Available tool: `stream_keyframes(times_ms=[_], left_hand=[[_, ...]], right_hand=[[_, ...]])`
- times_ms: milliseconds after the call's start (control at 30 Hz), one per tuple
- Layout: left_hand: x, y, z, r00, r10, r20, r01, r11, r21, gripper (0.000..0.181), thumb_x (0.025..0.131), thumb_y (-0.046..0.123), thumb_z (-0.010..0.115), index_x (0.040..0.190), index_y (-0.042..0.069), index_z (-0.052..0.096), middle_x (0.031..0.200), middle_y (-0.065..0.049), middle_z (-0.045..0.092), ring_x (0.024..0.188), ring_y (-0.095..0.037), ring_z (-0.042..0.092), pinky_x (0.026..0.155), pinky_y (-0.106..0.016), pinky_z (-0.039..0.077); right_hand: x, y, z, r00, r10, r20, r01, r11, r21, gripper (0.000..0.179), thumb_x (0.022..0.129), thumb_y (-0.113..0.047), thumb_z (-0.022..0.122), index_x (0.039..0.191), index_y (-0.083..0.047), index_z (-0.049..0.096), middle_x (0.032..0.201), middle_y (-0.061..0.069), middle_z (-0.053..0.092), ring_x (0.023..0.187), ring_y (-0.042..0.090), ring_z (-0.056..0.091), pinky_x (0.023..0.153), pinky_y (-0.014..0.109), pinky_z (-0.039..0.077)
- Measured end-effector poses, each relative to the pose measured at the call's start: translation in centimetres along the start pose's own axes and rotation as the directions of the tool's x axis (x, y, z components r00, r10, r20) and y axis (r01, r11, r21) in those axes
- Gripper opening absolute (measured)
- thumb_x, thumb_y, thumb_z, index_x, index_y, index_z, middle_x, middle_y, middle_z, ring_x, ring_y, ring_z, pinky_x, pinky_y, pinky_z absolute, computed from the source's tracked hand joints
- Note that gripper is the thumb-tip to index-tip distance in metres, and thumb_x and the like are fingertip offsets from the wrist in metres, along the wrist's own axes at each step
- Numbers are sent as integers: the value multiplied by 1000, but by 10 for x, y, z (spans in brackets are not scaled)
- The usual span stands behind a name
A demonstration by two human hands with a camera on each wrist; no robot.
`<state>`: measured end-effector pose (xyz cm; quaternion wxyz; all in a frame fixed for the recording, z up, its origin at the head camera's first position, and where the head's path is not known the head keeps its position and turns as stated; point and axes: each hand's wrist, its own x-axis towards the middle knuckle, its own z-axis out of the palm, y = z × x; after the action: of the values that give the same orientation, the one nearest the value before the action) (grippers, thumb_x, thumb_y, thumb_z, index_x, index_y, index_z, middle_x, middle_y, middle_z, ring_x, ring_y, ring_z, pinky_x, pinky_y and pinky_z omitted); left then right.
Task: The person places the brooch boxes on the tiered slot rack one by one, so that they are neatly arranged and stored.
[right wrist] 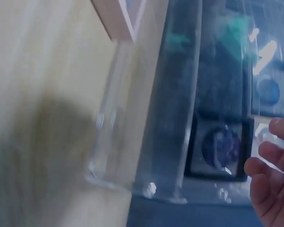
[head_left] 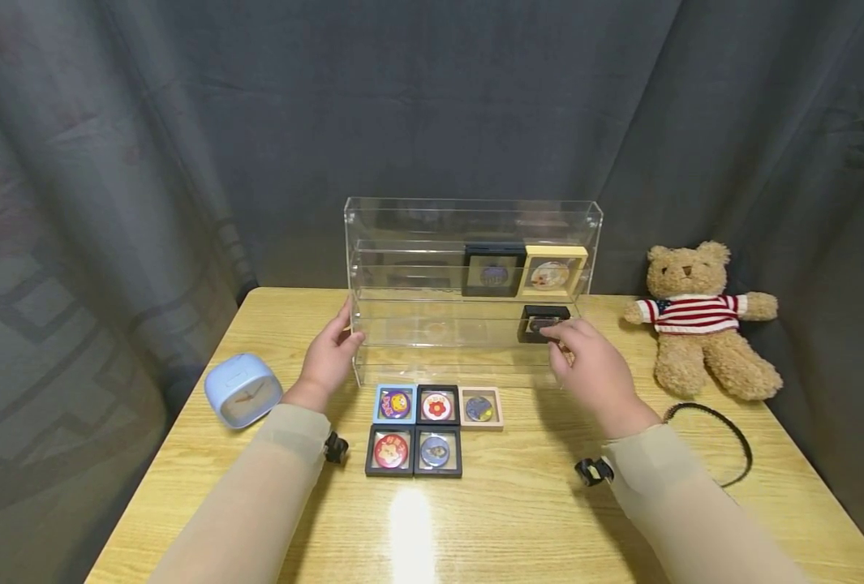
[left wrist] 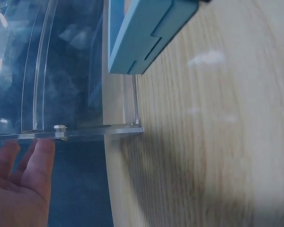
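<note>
A clear acrylic display rack [head_left: 432,332] stands on the wooden table. My left hand [head_left: 328,354] grips its left side panel, thumb at the front edge and fingers along the outside; the left wrist view shows these fingers [left wrist: 38,165] against the panel. On the rack's lower shelf, at the right end, sits a small black frame with a round badge [head_left: 545,322]. My right hand [head_left: 591,365] is in front of it, index fingertip overlapping the frame in the head view. In the right wrist view the loosely bent fingers [right wrist: 270,182] hold nothing, beside the black frame [right wrist: 218,150].
A black frame [head_left: 493,272] and a yellow frame [head_left: 552,274] stand on the shelf above. Several framed badges [head_left: 437,405] lie before the rack. A blue clock [head_left: 242,391] is at left; a teddy bear [head_left: 687,316] and a dark headband [head_left: 741,438] are at right.
</note>
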<state>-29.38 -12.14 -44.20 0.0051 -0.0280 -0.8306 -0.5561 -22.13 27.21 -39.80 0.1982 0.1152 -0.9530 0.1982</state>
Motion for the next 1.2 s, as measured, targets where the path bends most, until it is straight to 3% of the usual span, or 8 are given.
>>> stream_keyframes(times_ms=[100, 200, 333, 433, 733, 967, 1200], left_hand=[[0, 0, 0, 1000, 0, 1, 0, 1000, -6, 65, 104, 21, 55, 153, 49, 24, 159, -3, 32, 134, -30, 45, 106, -45, 44], [-1, 0, 0, 1000, -3, -1, 3, 1000, -1, 65, 104, 22, 55, 152, 51, 23, 158, -2, 32, 133, -30, 45, 106, -45, 43], [-2, -1, 0, 1000, -9, -5, 9, 1000, 2, 65, 104, 21, 55, 151, 53, 23, 159, 0, 30, 134, -30, 44, 106, -46, 43], [-2, -1, 0, 1000, 3, -7, -3, 1000, 4, 65, 104, 21, 54, 152, 51, 23, 159, 0, 30, 134, -30, 44, 106, -46, 43], [-1, 0, 0, 1000, 22, -10, -22, 1000, 8, 64, 103, 21, 56, 154, 45, 26, 156, -6, 36, 133, -30, 45, 106, -45, 43], [0, 0, -1, 1000, 3, 5, -3, 1000, 18, 65, 103, 23, 56, 151, 53, 23, 158, -2, 31, 134, -28, 44, 107, -43, 43], [-2, 2, -1, 1000, 12, 0, -12, 1000, 18, 66, 103, 20, 56, 152, 51, 24, 158, -4, 33, 133, -29, 46, 106, -43, 43]], right_hand=[[-12, -8, 11, 999, -21, 37, 19, 999, 45, 25, 97, -16, 58, 119, -12, 71, 118, 6, 63, 89, 23, 63, 69, 42, 54], [-22, -18, 23, 990, -29, 137, 18, 996, 82, 27, 96, -20, 64, 121, -13, 70, 119, 4, 64, 87, 20, 63, 67, 39, 54], [-31, -28, 43, 958, -22, 285, -6, 995, 98, 36, 93, -30, 71, 125, -14, 68, 125, 4, 62, 84, 16, 62, 69, 36, 55], [-36, -31, 56, 938, 3, 345, -34, 996, 84, 46, 88, -36, 76, 128, -15, 65, 127, 4, 60, 90, 17, 63, 76, 39, 56], [-40, -29, 75, 926, 37, 376, -69, 995, 73, 73, 76, -39, 86, 139, -14, 57, 134, 8, 55, 112, 32, 60, 90, 51, 53], [-34, -29, 75, 905, 56, 422, -108, 989, 99, 79, 75, -36, 87, 142, -12, 54, 139, 13, 54, 124, 35, 53, 102, 53, 44], [-29, -30, 74, 878, 61, 475, -126, 986, 107, 79, 73, -32, 89, 140, -8, 57, 121, 9, 61, 108, 25, 58, 97, 46, 48]])
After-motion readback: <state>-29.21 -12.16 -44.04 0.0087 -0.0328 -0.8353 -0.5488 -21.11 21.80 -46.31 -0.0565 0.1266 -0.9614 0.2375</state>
